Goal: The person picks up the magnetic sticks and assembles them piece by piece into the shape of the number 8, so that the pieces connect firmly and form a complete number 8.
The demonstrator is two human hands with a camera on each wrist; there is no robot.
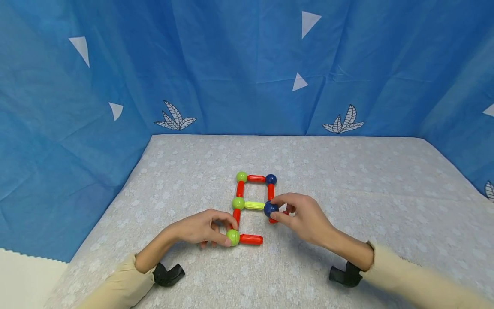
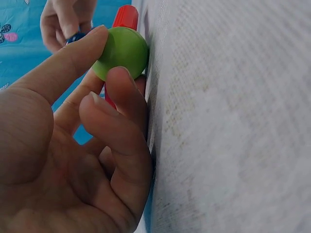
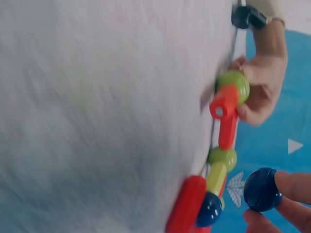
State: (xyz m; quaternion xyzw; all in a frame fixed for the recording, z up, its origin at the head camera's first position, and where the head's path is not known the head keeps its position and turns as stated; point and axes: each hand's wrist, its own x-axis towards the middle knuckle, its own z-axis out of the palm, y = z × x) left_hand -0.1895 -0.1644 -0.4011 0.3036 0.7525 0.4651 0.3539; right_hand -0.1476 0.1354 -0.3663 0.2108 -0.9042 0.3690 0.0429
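Observation:
Thumb and fingers of my left hand (image 1: 204, 227) pinch a green ball (image 1: 233, 237) at the near left corner of a flat frame of magnetic balls and rods. From that ball a red rod (image 1: 251, 239) points right, its far end free. My right hand (image 1: 305, 216) pinches a dark blue ball (image 3: 262, 189) between thumb and fingers. The right wrist view shows this ball apart from the frame's own blue ball (image 3: 210, 209), which joins a yellow-green rod (image 1: 254, 205). Beside that joint lies a red rod (image 3: 187, 204), partly hidden by the right fingers in the head view.
The frame's far side has a green ball (image 1: 242, 177), a red rod (image 1: 256, 178) and a blue ball (image 1: 271, 179). Another green ball (image 1: 238, 203) sits midway along its left side. A patterned cloth covers the table (image 1: 347, 180), with a blue curtain (image 1: 247, 64) behind.

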